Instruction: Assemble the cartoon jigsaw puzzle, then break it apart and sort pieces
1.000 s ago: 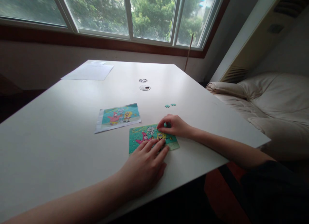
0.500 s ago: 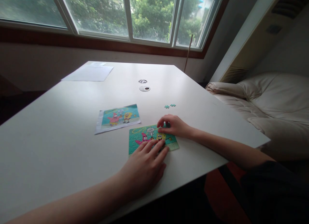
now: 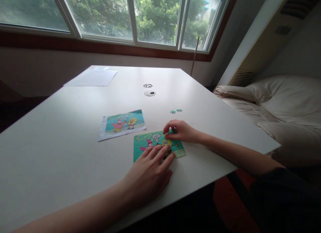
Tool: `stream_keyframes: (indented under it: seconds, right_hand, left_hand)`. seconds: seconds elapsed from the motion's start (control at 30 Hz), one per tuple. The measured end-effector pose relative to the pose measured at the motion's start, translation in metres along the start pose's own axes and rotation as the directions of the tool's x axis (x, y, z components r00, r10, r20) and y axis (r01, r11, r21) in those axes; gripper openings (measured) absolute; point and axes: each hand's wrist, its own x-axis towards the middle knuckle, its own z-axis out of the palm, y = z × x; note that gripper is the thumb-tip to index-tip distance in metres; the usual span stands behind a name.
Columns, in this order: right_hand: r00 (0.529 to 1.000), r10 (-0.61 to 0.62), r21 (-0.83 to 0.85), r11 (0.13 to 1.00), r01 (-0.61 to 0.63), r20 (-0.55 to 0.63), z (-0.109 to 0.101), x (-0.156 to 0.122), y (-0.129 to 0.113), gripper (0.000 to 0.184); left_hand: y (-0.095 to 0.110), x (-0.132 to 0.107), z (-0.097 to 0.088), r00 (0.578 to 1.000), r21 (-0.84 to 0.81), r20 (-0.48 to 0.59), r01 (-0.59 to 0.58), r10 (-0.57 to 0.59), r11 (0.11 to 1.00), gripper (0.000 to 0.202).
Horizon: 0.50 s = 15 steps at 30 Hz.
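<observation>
A small teal cartoon jigsaw puzzle (image 3: 145,144) lies flat near the front edge of a white table (image 3: 62,132). My left hand (image 3: 149,171) rests on its near edge, fingers stretched out flat and slightly apart. My right hand (image 3: 179,131) is at the puzzle's far right corner, fingers curled and pinched on a teal puzzle piece that shows only partly between them. A printed reference picture (image 3: 122,123) of the same cartoon lies just left of and beyond the puzzle.
Two loose teal pieces (image 3: 176,110) sit on the table beyond my right hand. Two round cable grommets (image 3: 149,93) and a white sheet (image 3: 91,78) lie farther back. A window spans the back wall; a cream cushion (image 3: 281,105) lies right of the table.
Both hands stay where they were on the puzzle. The view has tilted slightly, so everything sits a little lower in the frame.
</observation>
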Motion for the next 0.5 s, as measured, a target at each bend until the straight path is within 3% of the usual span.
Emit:
stream_keyframes:
  seconds: [0.13, 0.2, 0.33, 0.5]
  right_hand:
    - [1.000, 0.009, -0.023, 1.000, -0.009, -0.022, -0.004, 0.002, 0.002, 0.010]
    - [0.995, 0.037, -0.069, 0.997, -0.043, -0.090, -0.009, 0.004, 0.012, 0.009]
    - [0.951, 0.078, -0.248, 0.956, -0.157, -0.299, -0.030, 0.010, 0.052, 0.010]
    - [0.928, 0.194, -0.351, 0.886, -0.305, -0.318, -0.052, 0.014, 0.094, 0.020]
  left_hand:
    - [-0.002, 0.000, 0.000, 1.000, 0.004, 0.001, 0.031, -0.031, 1.000, 0.040]
    - [-0.003, -0.001, 0.001, 1.000, 0.009, 0.005, 0.028, -0.028, 1.000, 0.042]
    - [-0.003, -0.001, 0.002, 1.000, 0.009, -0.015, 0.028, -0.028, 1.000, 0.041]
    - [-0.001, -0.001, 0.002, 0.999, 0.003, -0.012, 0.036, -0.036, 0.999, 0.040]
